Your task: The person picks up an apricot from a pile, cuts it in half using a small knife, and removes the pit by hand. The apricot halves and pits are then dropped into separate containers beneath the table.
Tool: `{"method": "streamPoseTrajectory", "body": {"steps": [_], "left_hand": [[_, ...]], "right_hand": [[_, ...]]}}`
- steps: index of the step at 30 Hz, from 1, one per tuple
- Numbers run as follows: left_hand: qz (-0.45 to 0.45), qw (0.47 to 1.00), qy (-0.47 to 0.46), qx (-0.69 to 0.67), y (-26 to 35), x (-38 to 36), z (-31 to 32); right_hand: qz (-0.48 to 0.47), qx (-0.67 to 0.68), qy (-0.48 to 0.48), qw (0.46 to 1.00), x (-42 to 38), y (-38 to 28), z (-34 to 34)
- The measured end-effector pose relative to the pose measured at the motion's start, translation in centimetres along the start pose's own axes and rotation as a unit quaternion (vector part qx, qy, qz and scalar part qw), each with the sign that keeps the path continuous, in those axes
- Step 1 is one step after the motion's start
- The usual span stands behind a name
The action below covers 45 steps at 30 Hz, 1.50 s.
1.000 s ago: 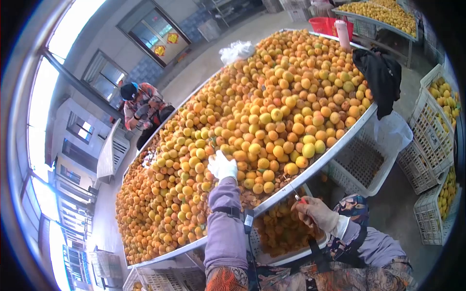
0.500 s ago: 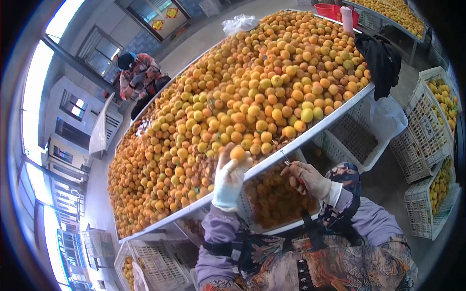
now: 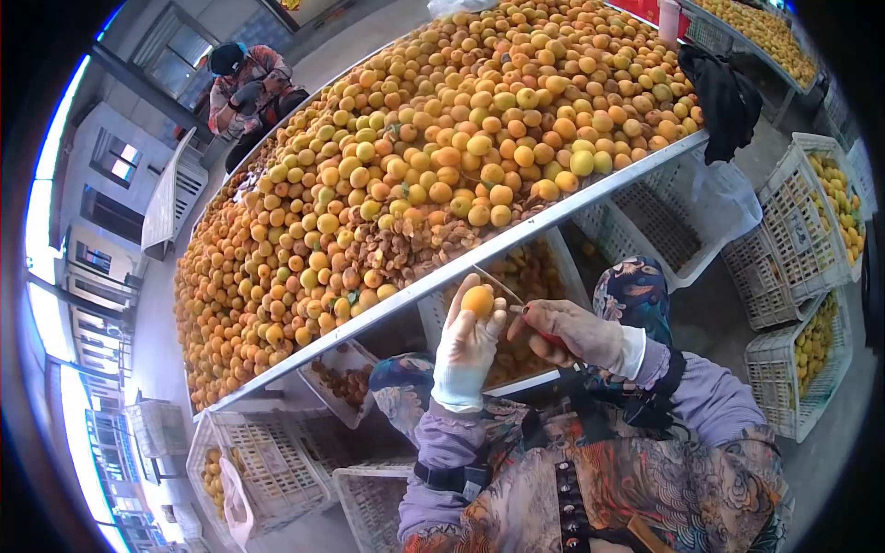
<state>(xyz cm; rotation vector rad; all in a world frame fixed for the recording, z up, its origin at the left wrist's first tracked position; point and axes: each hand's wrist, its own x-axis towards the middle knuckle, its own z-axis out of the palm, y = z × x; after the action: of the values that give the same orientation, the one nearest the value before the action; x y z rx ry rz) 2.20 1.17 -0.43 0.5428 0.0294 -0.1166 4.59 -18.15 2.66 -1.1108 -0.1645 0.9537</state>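
Palm up, the left hand (image 3: 468,346) pinches an orange fruit (image 3: 477,301) between thumb and fingers.

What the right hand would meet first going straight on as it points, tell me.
Probably the left hand, at its fingers around the orange fruit, just ahead of the right hand. How far apart they lie in depth is unclear from this view.

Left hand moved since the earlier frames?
Yes, back toward the wearer. It reached over the fruit pile first; now the left hand, holding one orange fruit, is on the wearer's side of the table rim.
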Motion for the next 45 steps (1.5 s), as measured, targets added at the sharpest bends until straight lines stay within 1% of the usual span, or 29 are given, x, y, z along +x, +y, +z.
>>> {"method": "streamPoseTrajectory", "body": {"steps": [1,2,4,8,11,18,21,23,24,26,28,30,31,32,34,35,36,37,38,39,40,41,42,43,44,45], "left_hand": [[-0.005,1.000,-0.018,0.001,0.0,-0.1,-0.5],[-0.004,1.000,-0.018,0.000,0.0,-0.3,-0.9],[-0.029,0.993,-0.042,-0.110,-0.2,-0.6,-0.8],[-0.037,0.990,-0.009,-0.135,-0.8,-1.1,-1.0],[-0.047,0.993,-0.010,-0.107,-0.9,-1.5,-0.5],[-0.049,0.996,0.000,-0.077,-1.0,-1.7,-0.3],[-0.051,0.996,-0.006,-0.075,-1.1,-1.8,-0.3],[-0.040,0.998,-0.033,-0.034,-1.3,-1.7,-0.5],[-0.036,0.999,-0.024,-0.015,-1.2,-1.8,-0.3],[-0.030,0.999,-0.041,0.014,-1.1,-1.7,-0.7],[-0.037,0.999,-0.022,0.027,-0.8,-2.2,1.0],[-0.051,0.998,-0.006,0.036,-1.0,-2.4,1.5],[-0.053,0.997,-0.008,0.056,-1.2,-2.1,1.3],[-0.053,0.996,-0.012,0.074,-1.3,-1.8,1.3],[-0.055,0.996,-0.023,0.060,-1.3,-1.5,0.7],[-0.020,0.990,-0.025,0.135,-1.3,-1.0,-0.4],[0.016,0.977,-0.028,0.210,-0.9,-0.7,-0.2],[0.040,0.971,-0.024,0.234,-0.9,-0.8,0.1],[0.042,0.971,-0.022,0.235,-0.7,-0.9,0.5],[0.044,0.965,-0.007,0.257,-0.4,-0.8,1.0],[0.047,0.960,0.008,0.277,-0.2,-0.8,1.5],[0.070,0.946,0.017,0.315,-0.4,-0.8,1.9],[0.070,0.946,0.016,0.315,-0.9,-0.8,2.2],[0.038,0.977,0.035,0.207,-1.6,-0.9,2.4],[0.006,0.994,0.052,0.096,-2.2,-1.0,2.5],[-0.029,0.995,0.060,0.076,-2.5,-0.9,2.2]], "right_hand": [[0.003,0.004,-0.009,1.000,0.0,0.1,0.0],[0.006,0.008,-0.017,1.000,0.0,0.2,0.0],[0.003,-0.010,-0.017,1.000,0.1,0.5,0.1],[0.010,-0.056,-0.024,0.998,-0.2,0.2,0.6],[0.033,-0.065,-0.031,0.997,-0.2,-0.3,1.2],[0.021,-0.081,-0.033,0.996,0.1,0.4,1.3],[0.034,-0.081,-0.025,0.996,-0.2,0.5,1.7],[0.063,-0.072,-0.009,0.995,-0.2,0.6,1.7],[0.062,-0.074,-0.014,0.995,-0.3,0.4,1.7],[0.058,-0.077,-0.031,0.995,-0.4,0.1,1.7],[0.053,-0.053,-0.043,0.996,-0.4,0.2,1.6],[0.013,-0.038,-0.069,0.997,-0.4,1.1,1.5],[-0.005,-0.014,-0.049,0.999,-0.1,1.9,1.5],[-0.005,-0.021,-0.051,0.998,-0.3,2.1,1.6],[0.020,0.041,-0.050,0.998,-0.5,2.2,1.9],[0.046,0.063,-0.042,0.996,-0.4,2.0,1.7],[0.044,0.064,-0.044,0.996,-0.4,1.5,1.6],[0.059,0.051,-0.040,0.996,-0.5,0.8,1.7],[0.076,0.039,-0.036,0.996,-0.6,0.2,1.7],[0.096,0.060,-0.050,0.992,-0.6,-0.1,1.6],[0.095,0.058,-0.051,0.992,-0.5,-0.1,1.6],[0.080,0.065,-0.038,0.994,-0.3,0.3,1.6],[0.065,0.073,-0.024,0.995,-0.2,0.8,1.6],[0.033,0.054,0.013,0.998,0.2,1.5,2.0],[0.001,0.035,0.051,0.998,0.7,2.6,2.3],[0.007,0.045,0.056,0.997,1.2,3.6,2.2]]}}
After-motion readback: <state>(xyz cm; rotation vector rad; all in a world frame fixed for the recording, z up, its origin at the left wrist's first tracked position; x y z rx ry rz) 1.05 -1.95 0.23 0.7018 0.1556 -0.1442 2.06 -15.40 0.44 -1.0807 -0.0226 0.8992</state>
